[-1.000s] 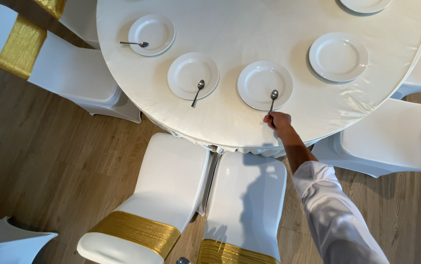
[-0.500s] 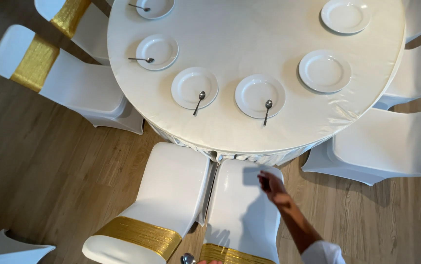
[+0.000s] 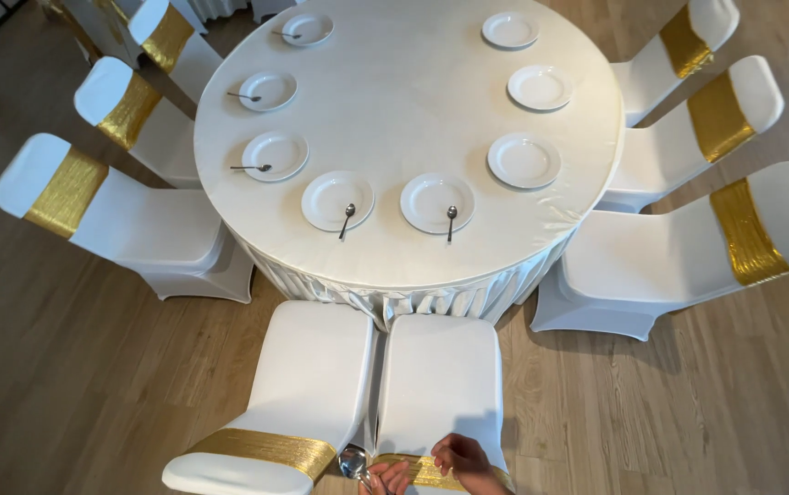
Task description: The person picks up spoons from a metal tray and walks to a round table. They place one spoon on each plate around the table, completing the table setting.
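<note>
Behind the round table, at the frame's near edge, we hold shiny spoons in our left hand, fingers wrapped around the handles, bowls pointing away from the table's far side toward the left chair. Our right hand, nearer the right chair, hovers half-curled just beside them, gripping nothing we can see.

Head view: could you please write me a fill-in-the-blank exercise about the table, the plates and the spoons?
1. The round table carries ___ white plates.
2. Of these, ___ bear a spoon.
3. Each chair wears a ___ sash.
4. The left hand holds a spare spoon above a ___ back.

Missing words: eight; five; gold; chair
</note>
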